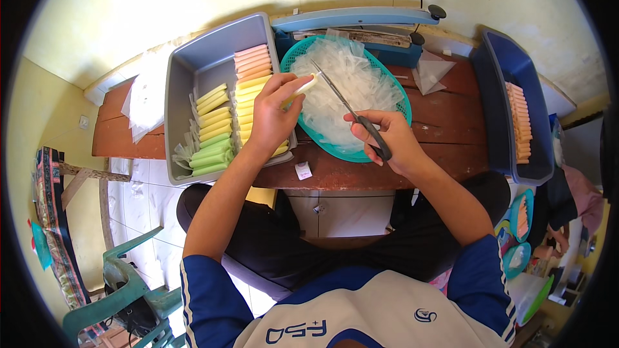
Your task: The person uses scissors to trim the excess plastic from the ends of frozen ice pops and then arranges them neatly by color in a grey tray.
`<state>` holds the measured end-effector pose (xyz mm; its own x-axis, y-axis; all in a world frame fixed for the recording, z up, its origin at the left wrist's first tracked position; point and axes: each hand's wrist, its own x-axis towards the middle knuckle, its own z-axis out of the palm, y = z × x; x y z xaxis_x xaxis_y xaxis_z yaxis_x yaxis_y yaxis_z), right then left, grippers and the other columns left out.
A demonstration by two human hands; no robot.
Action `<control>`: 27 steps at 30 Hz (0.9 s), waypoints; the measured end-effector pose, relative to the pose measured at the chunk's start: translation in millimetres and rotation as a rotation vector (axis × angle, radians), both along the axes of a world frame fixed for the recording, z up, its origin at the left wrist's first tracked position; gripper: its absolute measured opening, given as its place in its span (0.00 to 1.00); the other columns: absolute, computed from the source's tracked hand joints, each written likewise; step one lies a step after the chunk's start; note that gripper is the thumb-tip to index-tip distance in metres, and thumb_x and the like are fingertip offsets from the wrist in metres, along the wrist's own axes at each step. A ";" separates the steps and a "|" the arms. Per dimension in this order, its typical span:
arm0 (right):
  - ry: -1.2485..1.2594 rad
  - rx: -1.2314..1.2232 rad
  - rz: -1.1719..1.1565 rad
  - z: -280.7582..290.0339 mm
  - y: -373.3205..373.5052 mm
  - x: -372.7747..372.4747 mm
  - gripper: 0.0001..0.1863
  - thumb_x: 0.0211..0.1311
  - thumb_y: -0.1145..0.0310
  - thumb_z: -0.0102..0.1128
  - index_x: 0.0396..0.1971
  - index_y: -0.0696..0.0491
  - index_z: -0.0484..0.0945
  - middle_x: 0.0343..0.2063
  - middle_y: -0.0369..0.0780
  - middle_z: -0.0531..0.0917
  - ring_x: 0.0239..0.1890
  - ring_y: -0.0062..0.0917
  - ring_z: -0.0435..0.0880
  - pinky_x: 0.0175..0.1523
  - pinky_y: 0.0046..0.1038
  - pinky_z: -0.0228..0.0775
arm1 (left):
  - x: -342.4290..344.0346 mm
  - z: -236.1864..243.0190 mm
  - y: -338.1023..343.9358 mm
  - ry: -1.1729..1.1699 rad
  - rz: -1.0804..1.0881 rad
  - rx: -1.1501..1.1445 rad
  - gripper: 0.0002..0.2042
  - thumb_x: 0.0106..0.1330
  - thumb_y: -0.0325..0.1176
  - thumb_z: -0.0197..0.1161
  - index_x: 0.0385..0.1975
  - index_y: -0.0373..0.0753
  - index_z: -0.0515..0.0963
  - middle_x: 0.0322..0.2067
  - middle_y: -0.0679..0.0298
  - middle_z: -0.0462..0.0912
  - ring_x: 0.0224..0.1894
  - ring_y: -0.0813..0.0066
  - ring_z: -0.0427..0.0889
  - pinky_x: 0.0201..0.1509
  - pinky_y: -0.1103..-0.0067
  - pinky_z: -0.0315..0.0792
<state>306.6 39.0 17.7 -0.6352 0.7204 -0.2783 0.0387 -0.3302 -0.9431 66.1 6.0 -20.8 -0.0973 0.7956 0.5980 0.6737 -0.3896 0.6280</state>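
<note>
Over the teal basket (404,104), my left hand (276,108) is closed around a pale yellow tube (302,90) in clear plastic wrap, its end pointing up and right. My right hand (394,138) grips dark-handled scissors (350,108) through the handles. The blades lie close to the wrapped end of the tube; whether they touch the plastic I cannot tell. A heap of clear plastic scraps (345,122) fills the basket. Left of it, a grey bin (193,64) holds rows of wrapped pink, yellow and green tubes (214,148).
A blue bar sealer (354,19) stands along the wall behind the basket. At the right, a dark blue bin (500,100) contains orange tubes (518,119). Plastic bags (147,100) lie on the brown table (445,142). Another person (567,209) is at the far right.
</note>
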 end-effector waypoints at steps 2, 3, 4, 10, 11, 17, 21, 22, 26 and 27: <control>-0.017 0.006 -0.011 -1.1 -0.4 -0.2 0.28 0.55 0.56 0.74 0.46 0.64 0.80 0.16 0.31 0.75 0.12 0.11 0.68 0.16 0.16 0.56 | 0.3 -0.1 -0.1 0.000 0.002 0.000 0.21 0.52 0.17 0.66 0.48 0.41 0.83 0.39 0.57 0.80 0.40 0.63 0.81 0.43 0.76 0.74; -0.018 0.007 -0.013 -1.0 -0.3 0.7 0.28 0.55 0.56 0.74 0.46 0.64 0.80 0.16 0.31 0.75 0.12 0.11 0.68 0.16 0.16 0.56 | 1.1 0.4 0.5 0.007 -0.004 0.012 0.21 0.53 0.16 0.65 0.48 0.42 0.82 0.39 0.56 0.80 0.39 0.63 0.81 0.41 0.75 0.75; -0.019 0.012 -0.015 -0.8 -0.1 1.8 0.27 0.55 0.56 0.74 0.45 0.64 0.80 0.16 0.31 0.75 0.12 0.11 0.68 0.16 0.16 0.56 | 1.7 0.6 1.1 0.014 -0.009 0.024 0.22 0.53 0.15 0.65 0.48 0.42 0.82 0.39 0.56 0.79 0.38 0.62 0.80 0.39 0.75 0.75; 0.008 0.004 -0.044 1.2 0.1 1.1 0.27 0.55 0.57 0.74 0.45 0.64 0.79 0.17 0.31 0.76 0.12 0.11 0.69 0.16 0.17 0.57 | -0.5 0.2 0.9 0.027 0.006 0.014 0.22 0.53 0.15 0.65 0.48 0.41 0.82 0.38 0.56 0.79 0.38 0.62 0.80 0.40 0.75 0.75; 0.015 0.000 -0.050 0.2 0.9 0.6 0.27 0.55 0.57 0.74 0.45 0.64 0.79 0.18 0.32 0.76 0.12 0.11 0.70 0.16 0.17 0.58 | -0.6 0.0 0.6 0.028 0.007 0.013 0.22 0.53 0.15 0.65 0.48 0.41 0.82 0.38 0.56 0.79 0.38 0.62 0.80 0.40 0.75 0.75; 0.007 0.029 -0.016 -2.5 1.8 0.9 0.28 0.56 0.56 0.74 0.45 0.64 0.79 0.18 0.32 0.75 0.13 0.12 0.71 0.16 0.17 0.59 | 0.3 -0.6 2.4 0.019 0.007 0.025 0.22 0.53 0.16 0.65 0.48 0.41 0.82 0.38 0.56 0.79 0.38 0.62 0.80 0.40 0.75 0.75; 0.007 0.022 0.010 -4.1 0.3 -0.1 0.29 0.56 0.54 0.73 0.46 0.65 0.78 0.19 0.32 0.76 0.13 0.12 0.71 0.17 0.17 0.60 | -0.9 0.0 0.6 0.010 0.016 0.008 0.21 0.53 0.17 0.66 0.48 0.41 0.82 0.38 0.57 0.80 0.39 0.63 0.81 0.43 0.75 0.74; 0.022 0.010 0.006 -4.1 -0.4 -0.1 0.30 0.57 0.53 0.72 0.46 0.65 0.78 0.19 0.32 0.76 0.13 0.13 0.71 0.17 0.17 0.60 | -0.5 0.1 1.0 0.004 0.023 -0.008 0.20 0.53 0.18 0.66 0.48 0.40 0.82 0.39 0.57 0.81 0.40 0.64 0.81 0.45 0.76 0.74; 0.018 0.019 0.040 -5.9 -0.7 1.5 0.28 0.64 0.54 0.65 0.48 0.66 0.76 0.33 0.38 0.77 0.13 0.15 0.72 0.18 0.17 0.59 | 0.8 0.4 1.9 -0.005 0.020 -0.001 0.20 0.53 0.18 0.66 0.48 0.40 0.82 0.39 0.58 0.80 0.40 0.64 0.81 0.45 0.76 0.74; 0.018 0.019 0.042 -5.8 -0.9 1.2 0.28 0.64 0.54 0.65 0.48 0.66 0.76 0.33 0.38 0.77 0.13 0.15 0.72 0.18 0.17 0.59 | 0.4 0.3 1.4 -0.005 0.021 -0.004 0.20 0.53 0.18 0.66 0.48 0.40 0.82 0.39 0.58 0.80 0.40 0.64 0.81 0.45 0.76 0.74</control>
